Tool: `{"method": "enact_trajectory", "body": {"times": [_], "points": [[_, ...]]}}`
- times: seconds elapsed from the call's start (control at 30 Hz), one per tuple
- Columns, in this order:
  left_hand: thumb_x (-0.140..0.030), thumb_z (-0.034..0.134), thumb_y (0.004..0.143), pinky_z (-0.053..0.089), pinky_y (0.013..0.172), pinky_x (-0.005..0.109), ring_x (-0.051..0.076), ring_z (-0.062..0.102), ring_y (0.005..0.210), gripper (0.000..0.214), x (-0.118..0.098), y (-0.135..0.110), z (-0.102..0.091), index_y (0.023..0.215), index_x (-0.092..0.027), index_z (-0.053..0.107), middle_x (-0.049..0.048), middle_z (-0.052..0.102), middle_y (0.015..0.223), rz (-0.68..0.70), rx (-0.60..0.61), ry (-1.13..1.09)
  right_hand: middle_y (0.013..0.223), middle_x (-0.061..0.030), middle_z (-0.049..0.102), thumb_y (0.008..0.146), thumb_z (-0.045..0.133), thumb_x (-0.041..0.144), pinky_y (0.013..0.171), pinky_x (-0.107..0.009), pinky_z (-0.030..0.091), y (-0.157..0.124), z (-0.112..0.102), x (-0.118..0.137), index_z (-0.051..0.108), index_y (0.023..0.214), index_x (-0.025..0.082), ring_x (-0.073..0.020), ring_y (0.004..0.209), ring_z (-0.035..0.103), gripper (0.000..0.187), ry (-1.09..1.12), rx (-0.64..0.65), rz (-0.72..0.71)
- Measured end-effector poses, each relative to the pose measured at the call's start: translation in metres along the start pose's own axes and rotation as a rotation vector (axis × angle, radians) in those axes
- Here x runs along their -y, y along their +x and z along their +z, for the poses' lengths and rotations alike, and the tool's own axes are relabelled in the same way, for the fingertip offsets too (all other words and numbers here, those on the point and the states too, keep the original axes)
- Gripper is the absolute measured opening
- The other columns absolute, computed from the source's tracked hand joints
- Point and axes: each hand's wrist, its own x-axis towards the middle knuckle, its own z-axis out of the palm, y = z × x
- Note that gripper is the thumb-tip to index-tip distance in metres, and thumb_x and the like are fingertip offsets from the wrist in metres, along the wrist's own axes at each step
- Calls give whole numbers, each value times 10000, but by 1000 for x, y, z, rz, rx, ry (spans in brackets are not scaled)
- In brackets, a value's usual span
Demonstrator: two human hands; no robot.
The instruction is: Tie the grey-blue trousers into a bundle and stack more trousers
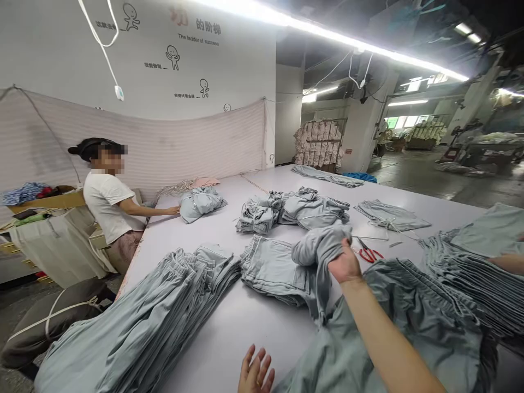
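— While the right hand [346, 266] sits at the middle of the frame, what has it got?

— Its fingers are curled tight round a bunched fold of a grey garment [317, 248], lifted just off the table [245, 327]. The rest of that cloth hangs down toward the lower middle, over the forearm's near side.

— And the left hand [256, 374]?

— At the bottom edge, lower middle. Its fingers are spread loosely and hold nothing; it lies just beside the edge of grey cloth at the bottom. Whether the palm touches the table I cannot tell.

— What lies around them?

— Just left of the held garment, a small folded pile [272, 270]. Lower left, a long stack of folded grey clothes [139, 322] fanned out. On the right, another layered stack [470, 278]. Red-handled scissors [368, 252] lie on the table just right of the gripping hand. Beyond, in the middle of the frame, a loose heap of crumpled grey clothes [295, 210].

— Anyone else?

— A person in a white shirt [108, 207] at the left side of the table, one hand reaching to a small bundle [200, 202]. A second forearm enters at the right edge, over the right stack.
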Motion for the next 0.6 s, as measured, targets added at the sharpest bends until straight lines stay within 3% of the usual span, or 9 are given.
{"method": "enact_trajectory", "body": {"times": [0.1,0.2,0.27,0.33,0.43,0.5,0.6], "points": [[-212,560,830,406,1094,445,309,518,1255,378,-13,7,22,1196,-159,482,182,513,1375,-132,108,-136,950,9,744,958,383,396,931,-285,516,-1,-42,37,684,1004,270,-108,889,681,330,-23,16,-62],[-206,568,826,448,1056,415,295,580,1184,352,-16,13,51,1161,-113,507,205,547,1324,-141,156,-137,1000,15,737,958,351,422,977,-324,493,-4,-80,60,689,1006,305,-118,921,675,361,-129,-5,-102],[-219,567,830,479,1012,439,303,606,1142,332,-20,21,77,1141,-113,521,217,574,1275,6,168,60,1068,10,721,966,292,425,1038,-384,450,-9,-92,68,687,1025,318,-134,987,660,414,-164,-40,-136],[-233,571,827,449,1026,487,329,585,1162,290,-28,32,108,1092,-116,573,219,597,1230,237,196,345,1142,5,697,970,256,422,1085,-423,400,-15,-95,70,680,1057,328,-145,1057,637,443,-168,-72,-158],[-162,641,755,232,1166,434,320,420,1328,232,-41,52,153,984,-135,671,169,606,1239,507,291,606,1257,-1,643,964,280,433,1122,-442,349,-21,-95,68,660,1119,334,-157,1153,589,422,-167,-59,-166],[-41,686,651,86,1193,356,285,297,1407,328,-45,65,178,953,-166,704,111,609,1265,584,362,669,1339,-2,586,955,310,451,1133,-460,327,-22,-97,63,637,1168,328,-169,1222,542,410,-169,-40,-159],[118,638,526,3,1187,415,318,281,1409,518,-41,83,202,948,-173,715,83,647,1195,602,412,747,1390,23,541,954,310,445,1143,-473,306,-17,-105,55,622,1194,338,-171,1276,495,408,-143,-107,-127]]}}
